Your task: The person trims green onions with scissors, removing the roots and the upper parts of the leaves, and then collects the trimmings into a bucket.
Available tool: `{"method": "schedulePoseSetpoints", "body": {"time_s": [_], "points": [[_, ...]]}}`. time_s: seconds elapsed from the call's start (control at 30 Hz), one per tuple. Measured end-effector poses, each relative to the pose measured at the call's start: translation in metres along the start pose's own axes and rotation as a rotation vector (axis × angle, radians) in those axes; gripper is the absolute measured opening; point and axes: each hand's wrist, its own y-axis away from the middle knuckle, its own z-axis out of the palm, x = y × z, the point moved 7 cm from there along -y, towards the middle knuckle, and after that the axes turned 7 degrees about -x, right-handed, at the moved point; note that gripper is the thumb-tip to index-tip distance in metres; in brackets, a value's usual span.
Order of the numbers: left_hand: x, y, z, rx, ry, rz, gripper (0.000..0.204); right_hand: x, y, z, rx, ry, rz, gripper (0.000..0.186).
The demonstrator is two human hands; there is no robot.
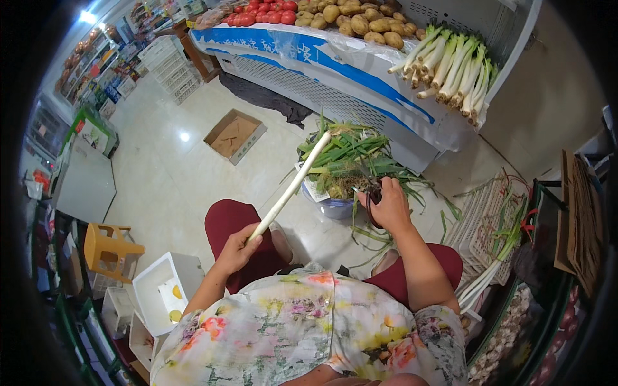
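In my left hand (239, 249), closed round one end, is a long white leek (293, 186), slanting up and away to the right. Its far end hangs over a heap of green leek leaves and rootlets (344, 151). That heap fills and spills over a bluish tub (338, 208) on the floor before my knees. At the tub's right side, my right hand (390, 204) is closed on dark-handled scissors (371, 209). Their blades are partly lost against the trimmings. The scissors are apart from the leek.
Ahead, a display counter (309, 71) bears tomatoes (264, 13), potatoes (357, 19) and a pile of trimmed leeks (454, 67). An open cardboard box (243, 128) sits on the floor. To the right stands a white plastic crate (479, 219) with leeks; left, a yellow stool (109, 248) and foam box (158, 280).
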Motion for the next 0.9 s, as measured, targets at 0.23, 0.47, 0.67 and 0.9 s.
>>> {"method": "schedulePoseSetpoints", "body": {"time_s": [0.23, 0.47, 0.67, 0.9], "points": [[-0.014, 0.02, 0.032, -0.292, 0.509, -0.314, 0.034, 0.012, 0.001, 0.038, -0.109, -0.215, -0.016, 0.063], [-0.013, 0.022, 0.04, -0.346, 0.559, -0.307, 0.04, -0.002, 0.001, 0.023, -0.071, -0.105, -0.013, 0.062], [-0.027, 0.023, 0.036, -0.317, 0.433, -0.349, 0.031, -0.003, -0.002, 0.02, -0.011, -0.066, -0.022, 0.058], [-0.012, 0.007, 0.024, -0.204, 0.069, -0.203, 0.032, 0.003, -0.006, 0.027, 0.044, -0.198, -0.06, 0.046]]}}
